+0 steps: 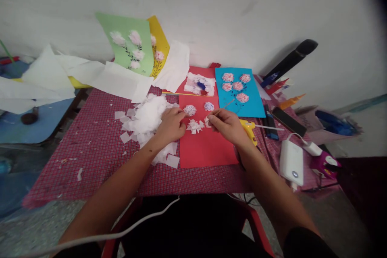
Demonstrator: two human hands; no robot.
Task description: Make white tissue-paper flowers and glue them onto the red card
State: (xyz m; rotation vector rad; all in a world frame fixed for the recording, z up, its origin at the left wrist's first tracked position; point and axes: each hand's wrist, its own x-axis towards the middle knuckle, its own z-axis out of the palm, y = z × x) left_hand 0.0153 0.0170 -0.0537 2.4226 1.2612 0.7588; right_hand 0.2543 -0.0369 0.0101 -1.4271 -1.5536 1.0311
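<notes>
A red sheet of paper (208, 149) lies in front of me with several tissue flowers on it. Two round ones, a white flower (190, 110) and a bluish flower (209, 106), sit above a looser white flower (195, 126). My right hand (225, 124) pinches a thin stick (227, 105), its upper end pointing up to the right. A small white tissue piece (207, 121) is at those fingertips. My left hand (171, 124) rests between the pile of white tissue squares (145, 115) and the flowers, fingers apart and nothing visible in them.
A blue sheet with pink flowers (240, 88) lies behind at right, with a yellow glue gun (249, 131) nearer. A white power bank (291, 162) and phone (288, 121) lie at right. Green flower card (130, 44) leans against the wall, with white paper (121, 78) before it.
</notes>
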